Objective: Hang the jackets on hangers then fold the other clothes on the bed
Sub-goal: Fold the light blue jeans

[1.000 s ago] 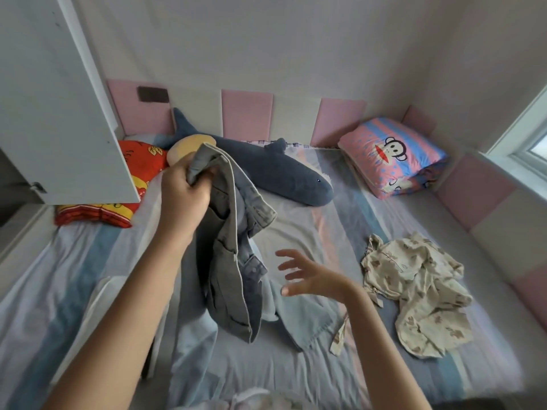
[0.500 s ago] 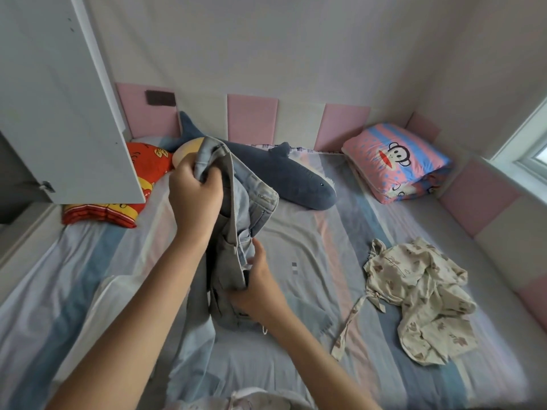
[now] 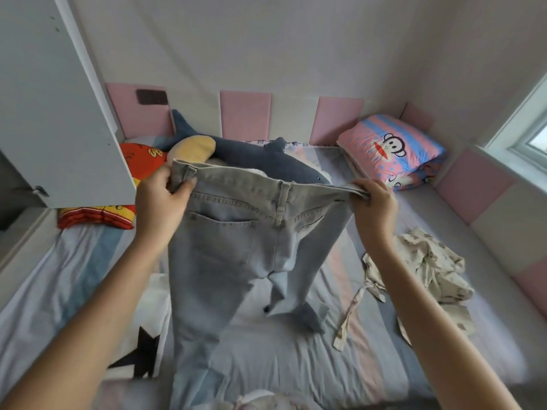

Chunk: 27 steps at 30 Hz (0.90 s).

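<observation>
Light grey jeans (image 3: 236,247) were held up above the bed (image 3: 325,371), waistband stretched level between both hands, back pocket toward the camera. Left hand (image 3: 161,202) gripped the waistband's left end, fingers curled round the denim by a belt loop. Right hand (image 3: 374,202) pinched the right end, with fabric bunched under the curled fingers.

Left leg of the jeans hung straight down toward the lower edge of the view. Right leg was twisted, and its cuff lay crumpled on the striped sheet.

A cream patterned garment (image 3: 429,267) lay crumpled on the sheet to the right of the jeans, apart from them, with a strap trailing toward the near side. A white cloth with a black star (image 3: 145,350) lay under the left forearm.

At the head of the bed were a grey shark plush (image 3: 251,155), a red pillow (image 3: 139,155) and a pink monkey pillow (image 3: 390,149). An open white cabinet door (image 3: 59,99) stood at upper left.

Pale fabric at the bottom edge was too blurred to identify.
</observation>
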Each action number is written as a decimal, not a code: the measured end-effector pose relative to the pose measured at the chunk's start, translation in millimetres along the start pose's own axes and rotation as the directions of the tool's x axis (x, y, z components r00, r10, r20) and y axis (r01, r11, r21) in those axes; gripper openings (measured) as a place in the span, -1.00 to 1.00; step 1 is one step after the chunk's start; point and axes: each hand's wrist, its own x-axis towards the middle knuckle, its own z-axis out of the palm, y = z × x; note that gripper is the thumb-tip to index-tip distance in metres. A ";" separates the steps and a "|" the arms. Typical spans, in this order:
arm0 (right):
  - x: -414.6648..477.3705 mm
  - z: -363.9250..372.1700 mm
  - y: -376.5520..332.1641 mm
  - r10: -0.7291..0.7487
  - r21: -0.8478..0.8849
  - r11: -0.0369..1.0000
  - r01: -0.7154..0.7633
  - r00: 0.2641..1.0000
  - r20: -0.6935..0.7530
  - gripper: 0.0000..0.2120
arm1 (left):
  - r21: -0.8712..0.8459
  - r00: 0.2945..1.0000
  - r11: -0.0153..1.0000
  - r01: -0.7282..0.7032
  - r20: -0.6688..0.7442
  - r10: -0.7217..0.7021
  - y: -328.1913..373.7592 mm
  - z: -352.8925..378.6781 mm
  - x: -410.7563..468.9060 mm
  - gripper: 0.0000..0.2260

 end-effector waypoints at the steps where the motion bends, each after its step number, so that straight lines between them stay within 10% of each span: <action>1: 4.9 -2.0 1.7 -0.028 -0.006 1.000 0.028 1.000 -0.007 -0.78 | 0.033 1.000 0.999 -0.026 0.017 0.026 -1.2 1.4 -0.9 -0.91; 4: 3.5 -5.9 13.8 0.035 -0.039 0.999 -0.026 0.969 0.244 -0.85 | 0.187 0.977 0.981 -0.055 0.214 0.014 -12.4 11.8 -11.7 -0.87; 6: -8.4 -9.4 27.1 0.171 -0.256 0.967 -0.002 0.751 0.638 -0.95 | 0.290 0.834 0.957 0.030 0.520 -0.183 -27.4 21.2 -26.8 -0.88; 8: -31.6 -10.7 38.5 0.426 -0.459 0.881 0.111 0.234 0.874 -0.90 | 0.440 0.461 0.895 0.071 0.781 -0.421 -40.8 31.3 -50.8 -0.84; 10: -58.2 -8.8 48.7 0.574 -0.536 0.817 0.214 -0.206 0.793 -0.85 | 0.539 0.028 0.841 0.044 0.841 -0.540 -47.2 36.7 -75.7 -0.80; 13: -86.1 -1.3 65.5 0.615 -0.529 0.786 0.320 -0.495 0.614 -0.81 | 0.563 -0.482 0.826 0.029 0.732 -0.481 -49.4 37.3 -99.1 -0.71; 16: -79.0 3.1 75.8 0.622 -0.546 0.773 0.322 -0.551 0.556 -0.88 | 0.569 -0.637 0.816 0.099 0.667 -0.388 -55.6 34.7 -90.6 -0.62; 19: -46.5 13.6 76.8 0.674 -0.617 0.738 0.272 -0.250 0.695 -0.87 | 0.450 -0.435 0.892 0.039 0.811 -0.391 -64.8 48.0 -60.2 -0.59; 22: 16.3 30.4 61.4 0.537 -0.597 0.685 0.418 0.263 0.801 -0.71 | 0.250 -0.037 0.919 -0.304 0.961 -0.273 -52.0 77.8 4.3 -0.81; 25: 108.0 26.7 32.6 0.258 -0.576 0.799 0.173 0.766 0.588 -0.84 | 0.287 0.497 0.823 -0.491 0.868 -0.007 -11.7 88.8 106.3 -0.80; 27: 160.6 9.7 -0.4 0.038 -0.523 0.839 0.146 0.945 0.325 -0.76 | 0.302 0.722 0.804 -0.513 0.658 0.214 18.5 82.6 174.2 -0.75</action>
